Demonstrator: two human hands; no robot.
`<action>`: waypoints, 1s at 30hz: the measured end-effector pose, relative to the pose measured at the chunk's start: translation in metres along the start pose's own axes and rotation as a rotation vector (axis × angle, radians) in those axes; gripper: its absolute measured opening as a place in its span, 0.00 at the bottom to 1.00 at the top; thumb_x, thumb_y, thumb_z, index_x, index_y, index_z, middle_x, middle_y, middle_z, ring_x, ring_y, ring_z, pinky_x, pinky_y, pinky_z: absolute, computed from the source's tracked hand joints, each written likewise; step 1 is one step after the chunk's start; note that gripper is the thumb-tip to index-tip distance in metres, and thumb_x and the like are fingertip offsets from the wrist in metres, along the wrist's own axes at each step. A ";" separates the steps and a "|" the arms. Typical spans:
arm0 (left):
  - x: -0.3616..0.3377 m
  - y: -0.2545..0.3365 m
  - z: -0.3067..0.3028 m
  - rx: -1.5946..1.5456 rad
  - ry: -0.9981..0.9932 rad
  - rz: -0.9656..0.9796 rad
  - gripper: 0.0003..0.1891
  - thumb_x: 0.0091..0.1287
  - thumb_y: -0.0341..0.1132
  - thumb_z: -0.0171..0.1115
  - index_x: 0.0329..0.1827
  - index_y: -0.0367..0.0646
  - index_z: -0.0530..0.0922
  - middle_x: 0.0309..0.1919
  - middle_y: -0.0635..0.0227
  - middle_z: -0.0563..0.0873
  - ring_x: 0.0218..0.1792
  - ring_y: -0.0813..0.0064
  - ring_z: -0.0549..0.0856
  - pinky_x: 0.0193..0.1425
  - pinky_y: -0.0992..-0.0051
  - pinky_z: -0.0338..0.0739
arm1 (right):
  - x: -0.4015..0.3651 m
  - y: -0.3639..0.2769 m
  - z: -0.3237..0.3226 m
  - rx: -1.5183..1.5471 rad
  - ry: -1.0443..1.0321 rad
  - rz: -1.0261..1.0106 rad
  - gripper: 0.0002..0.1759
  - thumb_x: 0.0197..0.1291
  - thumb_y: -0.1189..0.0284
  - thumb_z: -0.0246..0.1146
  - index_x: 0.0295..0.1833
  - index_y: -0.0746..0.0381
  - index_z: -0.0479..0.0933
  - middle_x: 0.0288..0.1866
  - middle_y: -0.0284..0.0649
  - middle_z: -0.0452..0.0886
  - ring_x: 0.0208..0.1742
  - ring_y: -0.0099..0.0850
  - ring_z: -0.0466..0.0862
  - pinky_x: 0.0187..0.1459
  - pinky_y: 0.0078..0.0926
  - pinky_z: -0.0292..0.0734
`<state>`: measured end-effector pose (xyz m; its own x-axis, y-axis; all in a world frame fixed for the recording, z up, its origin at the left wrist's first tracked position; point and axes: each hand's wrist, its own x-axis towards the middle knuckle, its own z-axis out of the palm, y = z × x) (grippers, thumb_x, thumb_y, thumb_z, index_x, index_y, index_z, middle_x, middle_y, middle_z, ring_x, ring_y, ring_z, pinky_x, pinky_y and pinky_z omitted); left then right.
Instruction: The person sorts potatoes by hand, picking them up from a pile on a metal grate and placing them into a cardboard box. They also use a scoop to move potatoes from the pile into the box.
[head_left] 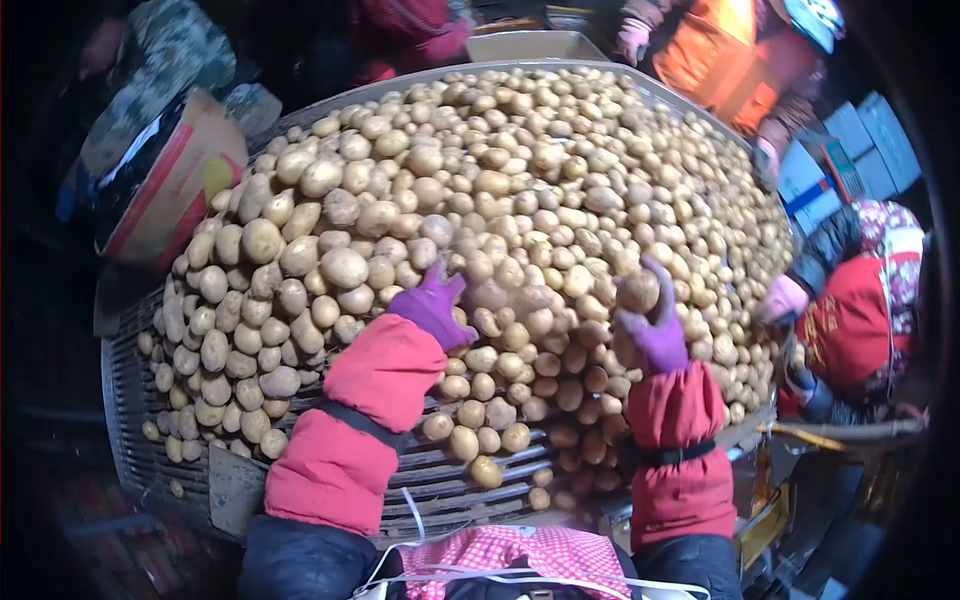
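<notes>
A large heap of potatoes (400,190) covers a slatted metal table (420,495). My left hand (436,305), in a purple glove, is over the near middle of the heap with its fingers spread and nothing held. Farther right, my right hand (655,325), also in a purple glove, is curled round a potato (638,291) between thumb and fingers. Pink sleeves with dark bands cover both forearms. Several potatoes lie on the bare slats between my arms.
A person in a red vest (850,325) reaches to the heap at the right. Another in orange (722,60) stands at the back right. Other people are at the back left. A cardboard box (180,185) is at the left, and blue boxes (868,145) at the right.
</notes>
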<state>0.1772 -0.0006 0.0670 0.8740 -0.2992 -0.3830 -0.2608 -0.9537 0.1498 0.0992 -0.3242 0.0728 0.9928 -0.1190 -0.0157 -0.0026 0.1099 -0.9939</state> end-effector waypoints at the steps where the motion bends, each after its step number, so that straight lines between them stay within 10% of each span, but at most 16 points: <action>1: 0.004 0.006 -0.005 0.032 -0.016 0.010 0.46 0.48 0.59 0.71 0.74 0.58 0.68 0.76 0.53 0.62 0.64 0.51 0.79 0.63 0.55 0.78 | -0.031 -0.002 -0.004 0.023 0.009 0.025 0.48 0.53 0.73 0.73 0.78 0.57 0.57 0.59 0.43 0.79 0.58 0.31 0.80 0.57 0.30 0.79; 4: 0.012 0.040 -0.026 0.042 -0.063 0.046 0.39 0.53 0.54 0.68 0.72 0.60 0.69 0.62 0.53 0.79 0.62 0.52 0.81 0.62 0.55 0.78 | -0.108 0.017 -0.003 0.207 0.076 0.152 0.49 0.55 0.71 0.72 0.79 0.60 0.54 0.59 0.45 0.80 0.56 0.32 0.81 0.58 0.31 0.77; 11: 0.030 0.133 0.021 -0.108 0.052 0.506 0.29 0.58 0.48 0.66 0.65 0.62 0.73 0.55 0.54 0.83 0.55 0.52 0.84 0.56 0.55 0.79 | -0.240 0.022 0.015 0.733 0.294 0.368 0.48 0.60 0.69 0.69 0.80 0.57 0.49 0.57 0.53 0.79 0.43 0.42 0.84 0.45 0.40 0.84; 15: 0.007 0.166 0.040 -0.056 -0.010 0.363 0.23 0.64 0.51 0.63 0.61 0.57 0.77 0.55 0.54 0.83 0.56 0.54 0.83 0.58 0.57 0.79 | -0.279 0.005 0.025 0.795 0.353 0.339 0.41 0.60 0.62 0.68 0.74 0.58 0.55 0.54 0.46 0.75 0.47 0.36 0.78 0.51 0.38 0.76; 19: -0.009 0.139 0.050 -0.283 0.129 0.421 0.30 0.63 0.52 0.65 0.67 0.51 0.75 0.58 0.54 0.82 0.57 0.54 0.83 0.61 0.58 0.78 | -0.306 0.000 0.034 0.851 0.464 0.305 0.34 0.61 0.57 0.66 0.66 0.66 0.69 0.54 0.44 0.79 0.47 0.34 0.81 0.51 0.35 0.80; 28: -0.003 0.170 0.074 -0.372 0.350 0.675 0.43 0.60 0.52 0.70 0.78 0.52 0.63 0.74 0.53 0.68 0.73 0.55 0.69 0.75 0.59 0.66 | -0.355 -0.002 0.036 0.850 0.493 0.337 0.38 0.62 0.59 0.66 0.74 0.62 0.63 0.60 0.53 0.80 0.51 0.43 0.84 0.54 0.46 0.84; 30: 0.009 0.188 0.077 -0.301 0.128 0.680 0.43 0.60 0.52 0.70 0.78 0.52 0.62 0.73 0.54 0.68 0.73 0.54 0.69 0.75 0.59 0.66 | -0.375 0.005 0.027 0.910 0.492 0.266 0.39 0.62 0.60 0.67 0.74 0.61 0.62 0.59 0.53 0.80 0.50 0.41 0.85 0.52 0.45 0.85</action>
<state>0.1045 -0.1853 0.0215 0.6060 -0.7954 -0.0113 -0.6523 -0.5050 0.5653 -0.2702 -0.2524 0.0769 0.8151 -0.3461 -0.4645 0.0807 0.8619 -0.5006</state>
